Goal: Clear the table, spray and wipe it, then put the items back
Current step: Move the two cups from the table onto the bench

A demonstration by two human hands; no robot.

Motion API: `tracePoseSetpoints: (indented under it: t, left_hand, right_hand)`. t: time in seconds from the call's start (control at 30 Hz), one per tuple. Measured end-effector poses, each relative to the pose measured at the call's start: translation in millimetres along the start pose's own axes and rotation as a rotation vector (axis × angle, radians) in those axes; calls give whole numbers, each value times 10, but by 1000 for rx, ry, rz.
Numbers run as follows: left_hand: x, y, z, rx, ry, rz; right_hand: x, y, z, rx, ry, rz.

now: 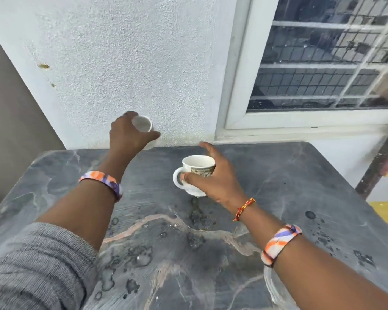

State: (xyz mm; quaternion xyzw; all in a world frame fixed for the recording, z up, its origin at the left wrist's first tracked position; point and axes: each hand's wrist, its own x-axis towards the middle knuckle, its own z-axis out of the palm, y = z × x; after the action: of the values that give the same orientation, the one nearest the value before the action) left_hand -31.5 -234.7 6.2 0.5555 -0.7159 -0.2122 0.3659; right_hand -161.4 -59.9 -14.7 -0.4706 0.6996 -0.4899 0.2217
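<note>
Left hand (130, 136) grasping small white cup (142, 123); right hand (213, 180) grasping mug (196, 170) over stained counter (278, 175); clearing step, likely; next carry both off.

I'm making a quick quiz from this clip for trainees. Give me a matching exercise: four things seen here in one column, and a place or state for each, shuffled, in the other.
Things:
1. plain white cup
2. patterned mug
3. table
4. window

Places or states:
A. dark marbled top with spots and ring marks
B. held in the right hand, over the table's middle
C. behind white bars, upper right
D. held in the left hand, near the wall

Pairs: 1-D, 2-B, 3-A, 4-C
</note>
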Motion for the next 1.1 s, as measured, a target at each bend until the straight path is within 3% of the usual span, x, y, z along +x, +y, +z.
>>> tracePoseSetpoints:
  t: [0.07, 0.23, 0.57, 0.7, 0.9, 1.1]
  left_hand:
    - [-108, 410, 31, -52, -54, 81]
    - [-767, 1521, 453, -95, -368, 375]
    - [-2912, 3528, 1939, -76, -806, 735]
    - [-3730, 4210, 2465, -111, -930, 839]
    - [-4576, 5055, 3281, -81, -1044, 991]
    - [-4827, 5869, 4219, -168, -1045, 929]
  right_hand:
    - [-81, -4, -294, -52, 42, -50]
    - [-401, 158, -1313, -280, 120, -67]
    - [-2012, 1161, -3980, -664, 181, 161]
    - [-2597, 1607, -4925, -834, 152, 309]
    - [-3158, 2268, -6009, -793, 38, 492]
    - [-3085, 2924, -7033, -771, 89, 559]
